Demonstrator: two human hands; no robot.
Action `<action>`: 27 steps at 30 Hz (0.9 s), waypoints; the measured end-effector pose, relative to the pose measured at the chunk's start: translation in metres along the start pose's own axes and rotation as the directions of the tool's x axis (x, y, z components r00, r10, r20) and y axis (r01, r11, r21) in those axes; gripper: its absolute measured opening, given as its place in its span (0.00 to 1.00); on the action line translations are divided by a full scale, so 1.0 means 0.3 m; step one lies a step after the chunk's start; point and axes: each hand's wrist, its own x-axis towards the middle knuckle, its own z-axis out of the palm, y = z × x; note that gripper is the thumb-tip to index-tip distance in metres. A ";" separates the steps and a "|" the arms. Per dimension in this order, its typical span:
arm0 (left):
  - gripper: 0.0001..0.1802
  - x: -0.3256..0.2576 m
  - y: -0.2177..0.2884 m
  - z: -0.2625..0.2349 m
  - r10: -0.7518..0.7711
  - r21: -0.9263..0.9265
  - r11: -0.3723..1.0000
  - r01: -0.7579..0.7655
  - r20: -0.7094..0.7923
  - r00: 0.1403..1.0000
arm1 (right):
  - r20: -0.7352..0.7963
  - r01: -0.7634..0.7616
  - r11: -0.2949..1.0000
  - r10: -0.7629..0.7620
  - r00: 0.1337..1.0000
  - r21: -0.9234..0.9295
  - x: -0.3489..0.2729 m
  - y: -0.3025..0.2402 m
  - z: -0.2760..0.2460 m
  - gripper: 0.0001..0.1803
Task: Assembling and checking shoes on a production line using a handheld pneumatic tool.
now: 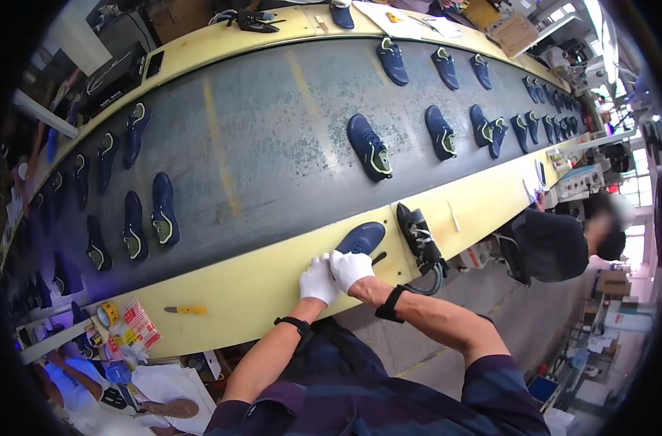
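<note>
From where I sit, the navy shoe [366, 237] is just below the centre of the frame, lying on the yellow bench [247, 305] with its rounded toe toward the upper right; its visible upper is dark and smooth-looking, and gloves cover the other end. The left hand [318, 280] and the right hand [350, 268], both in white gloves, meet there side by side, fingers bent and drawn together; the gloves hide the tips, so I can't tell whether either is clamped on the shoe. I read the belt's near edge as passing close above the toe, while the bench's front edge runs under the wrists. To the right, a short dark stick [379, 258] sits just beside the shoe, then a black device [421, 236] with a hose [434, 283] curling down limits sideways travel. To the left I have more room, along the bench as far as the yellow-handled knife [186, 310] at lower left. Above, the grey belt [262, 138] spreads wide between groups of navy shoes [371, 149].
</note>
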 end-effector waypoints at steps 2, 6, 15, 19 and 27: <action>0.23 0.020 -0.021 0.039 -0.001 -0.005 1.000 0.001 -0.027 1.000 | -0.014 -0.029 0.997 0.030 0.999 0.072 -0.005 0.002 0.001 0.09; 0.21 0.029 -0.020 0.065 -0.004 0.003 1.000 0.004 -0.031 0.999 | -0.025 -0.091 0.991 0.094 0.995 0.101 -0.012 -0.010 0.003 0.09; 0.21 -0.006 -0.031 0.040 0.034 -0.004 0.999 -0.034 0.107 0.994 | -0.070 -0.122 0.980 0.134 0.988 0.155 -0.095 -0.065 0.015 0.10; 0.33 0.035 -0.166 0.138 -0.053 -0.145 0.987 0.075 0.150 0.987 | -0.131 0.116 0.951 -0.080 0.988 0.286 -0.130 0.031 -0.058 0.14; 0.37 0.157 -0.145 -0.037 0.083 -0.579 0.800 0.157 0.365 0.927 | -0.415 -0.477 0.776 0.626 0.660 0.412 0.004 0.996 0.147 0.35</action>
